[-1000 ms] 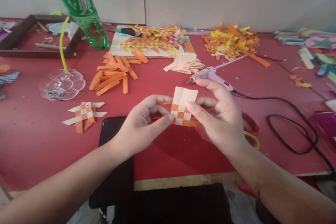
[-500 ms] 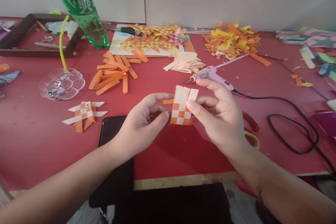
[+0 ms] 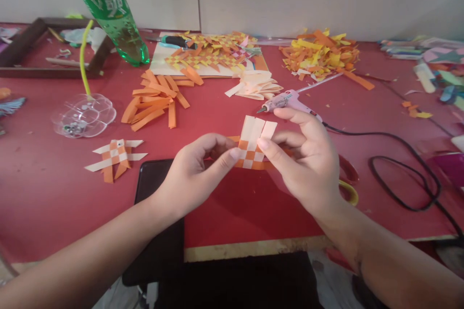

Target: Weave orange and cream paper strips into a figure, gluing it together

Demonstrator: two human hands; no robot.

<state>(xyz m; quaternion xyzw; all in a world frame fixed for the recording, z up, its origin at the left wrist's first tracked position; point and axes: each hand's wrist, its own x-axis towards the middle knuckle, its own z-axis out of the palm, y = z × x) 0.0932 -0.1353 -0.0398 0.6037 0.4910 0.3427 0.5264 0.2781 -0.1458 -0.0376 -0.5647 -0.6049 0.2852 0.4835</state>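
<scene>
Checkered paper weave held upright between two hands

The orange-and-cream paper weave (image 3: 250,147) sits at the centre of the frame, raised above the red desk (image 3: 232,212). The right hand (image 3: 304,159) grips its right side, thumb in front and fingers behind, probably so the loose strips cannot slip. The left hand (image 3: 203,169) is half curled, thumb tip at the left edge; whether it pinches firmly, I cannot tell. Orange strips (image 3: 154,101) and cream strips (image 3: 255,86) lie upper centre, seemingly kept within easy reach, as does the pink glue gun (image 3: 295,101). The weave looks small and tightly checkered below, with cream ends standing up on top, the right one split off by a narrow gap, and orange ends jutting sideways
</scene>
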